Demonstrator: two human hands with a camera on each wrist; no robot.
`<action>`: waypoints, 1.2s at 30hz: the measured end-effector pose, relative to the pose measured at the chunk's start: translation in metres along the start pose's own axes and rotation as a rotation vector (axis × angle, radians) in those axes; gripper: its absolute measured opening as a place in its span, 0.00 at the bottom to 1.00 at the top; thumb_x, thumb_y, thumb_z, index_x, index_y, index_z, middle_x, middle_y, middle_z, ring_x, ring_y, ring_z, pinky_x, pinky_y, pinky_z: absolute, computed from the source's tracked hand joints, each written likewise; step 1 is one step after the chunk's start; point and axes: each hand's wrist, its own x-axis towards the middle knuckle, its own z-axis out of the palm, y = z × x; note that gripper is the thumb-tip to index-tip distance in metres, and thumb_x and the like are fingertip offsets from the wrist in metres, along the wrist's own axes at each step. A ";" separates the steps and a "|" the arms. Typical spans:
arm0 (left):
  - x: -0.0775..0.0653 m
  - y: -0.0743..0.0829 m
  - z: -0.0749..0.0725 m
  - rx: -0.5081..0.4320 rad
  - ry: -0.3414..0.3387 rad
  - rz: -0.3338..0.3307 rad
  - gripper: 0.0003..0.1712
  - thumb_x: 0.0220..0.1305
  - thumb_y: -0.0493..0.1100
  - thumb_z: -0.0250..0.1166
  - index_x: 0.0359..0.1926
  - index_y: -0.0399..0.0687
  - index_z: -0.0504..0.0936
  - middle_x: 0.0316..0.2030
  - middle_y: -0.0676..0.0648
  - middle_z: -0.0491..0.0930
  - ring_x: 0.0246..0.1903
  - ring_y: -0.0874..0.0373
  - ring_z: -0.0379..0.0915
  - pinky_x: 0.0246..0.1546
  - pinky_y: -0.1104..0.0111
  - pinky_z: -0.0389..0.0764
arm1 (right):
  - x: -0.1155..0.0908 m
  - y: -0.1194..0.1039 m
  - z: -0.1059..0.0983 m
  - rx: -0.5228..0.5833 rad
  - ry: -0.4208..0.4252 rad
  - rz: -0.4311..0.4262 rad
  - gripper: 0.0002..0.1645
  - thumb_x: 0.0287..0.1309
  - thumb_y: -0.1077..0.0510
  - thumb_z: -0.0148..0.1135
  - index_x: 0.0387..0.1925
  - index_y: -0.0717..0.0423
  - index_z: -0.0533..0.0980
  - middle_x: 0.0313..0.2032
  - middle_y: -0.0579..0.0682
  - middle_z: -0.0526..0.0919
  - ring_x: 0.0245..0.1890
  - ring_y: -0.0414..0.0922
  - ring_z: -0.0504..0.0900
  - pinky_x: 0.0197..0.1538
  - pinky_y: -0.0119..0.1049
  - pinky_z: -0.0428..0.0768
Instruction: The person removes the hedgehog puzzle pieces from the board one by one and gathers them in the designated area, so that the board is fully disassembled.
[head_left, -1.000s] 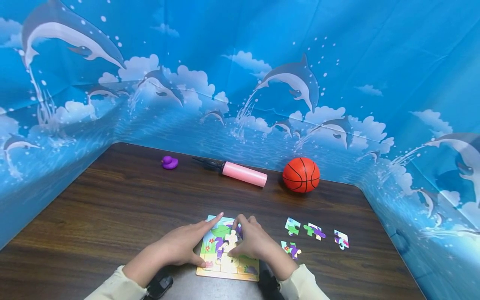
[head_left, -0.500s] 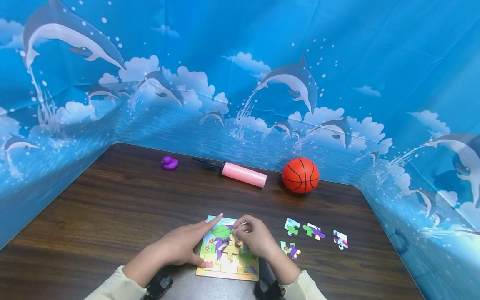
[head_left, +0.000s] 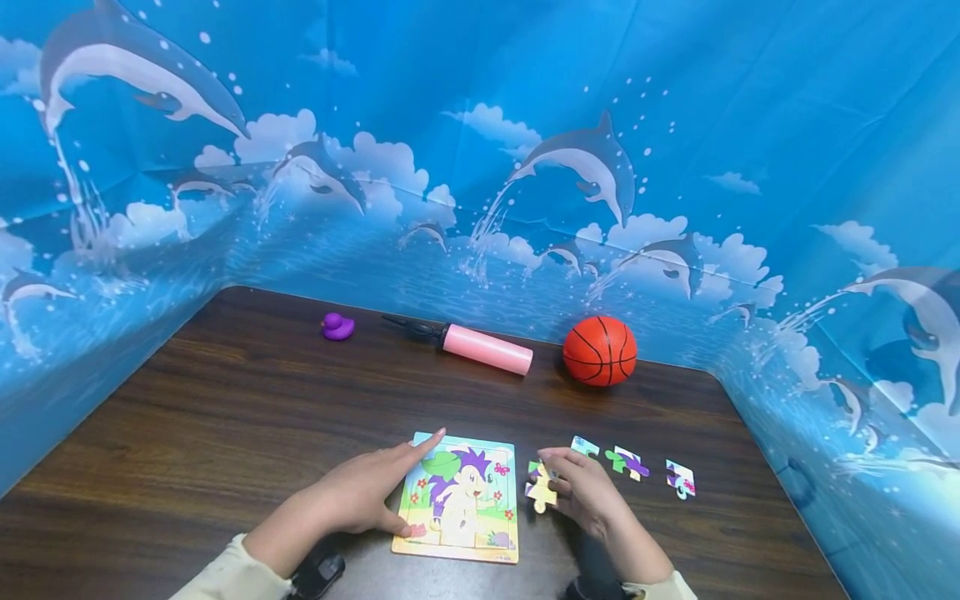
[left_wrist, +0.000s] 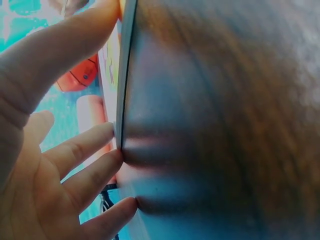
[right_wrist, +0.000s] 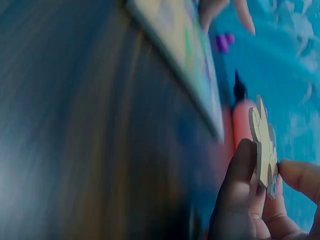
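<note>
A square jigsaw board (head_left: 477,553) with a purple-haired hedgehog picture lies on the table in front of me. My left hand (head_left: 360,492) rests along its left side, thumb on the lower left corner and fingers stretched to the top edge. In the left wrist view, straight fingertips (left_wrist: 116,159) stand at the board's edge. Right of the board, my right hand (head_left: 588,492) pinches a yellow puzzle piece (head_left: 541,495) with knobs and a bit of green. The right wrist view shows this piece nearly edge-on between thumb and fingers.
Loose puzzle pieces (head_left: 681,479) lie to the right, some partly behind the right hand. Along the back sit a purple rubber duck (head_left: 338,327), a pink hand pump (head_left: 487,348) and a small basketball (head_left: 600,351). A blue dolphin curtain (head_left: 420,167) surrounds the table.
My right hand has moved right, off the board, carrying the yellow puzzle piece, and the printed hedgehog now shows uncovered. My left hand has stayed in place.
</note>
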 end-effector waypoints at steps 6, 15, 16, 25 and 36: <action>0.002 -0.002 0.001 -0.002 0.006 0.017 0.66 0.43 0.58 0.80 0.78 0.68 0.49 0.71 0.37 0.62 0.67 0.36 0.61 0.63 0.40 0.66 | -0.016 0.011 -0.065 -0.246 0.210 -0.067 0.20 0.70 0.54 0.57 0.49 0.69 0.78 0.50 0.58 0.80 0.45 0.49 0.78 0.46 0.46 0.82; 0.002 -0.002 0.001 0.011 0.022 0.003 0.65 0.43 0.59 0.81 0.78 0.68 0.51 0.71 0.38 0.63 0.67 0.37 0.62 0.62 0.40 0.68 | -0.026 0.022 -0.122 -0.501 0.366 -0.071 0.22 0.71 0.54 0.56 0.51 0.71 0.78 0.49 0.61 0.80 0.38 0.42 0.78 0.37 0.34 0.79; 0.002 -0.002 0.001 0.013 0.020 0.003 0.65 0.43 0.59 0.81 0.78 0.67 0.52 0.71 0.38 0.63 0.67 0.37 0.62 0.62 0.40 0.68 | -0.026 0.023 -0.122 -0.489 0.379 -0.073 0.22 0.70 0.55 0.57 0.50 0.72 0.78 0.48 0.61 0.80 0.37 0.43 0.78 0.36 0.33 0.79; 0.004 0.000 0.002 0.003 -0.002 -0.005 0.64 0.43 0.62 0.80 0.78 0.67 0.52 0.71 0.38 0.63 0.67 0.35 0.62 0.61 0.38 0.67 | -0.028 0.016 -0.108 -0.659 0.374 -0.151 0.19 0.69 0.52 0.58 0.47 0.66 0.82 0.39 0.54 0.85 0.37 0.47 0.81 0.39 0.41 0.80; 0.004 0.001 0.000 -0.011 -0.007 -0.016 0.64 0.44 0.58 0.81 0.78 0.67 0.53 0.71 0.39 0.63 0.67 0.36 0.61 0.62 0.39 0.66 | -0.031 0.001 -0.078 -0.871 0.334 -0.237 0.15 0.66 0.50 0.62 0.49 0.53 0.83 0.48 0.52 0.85 0.52 0.56 0.80 0.53 0.60 0.75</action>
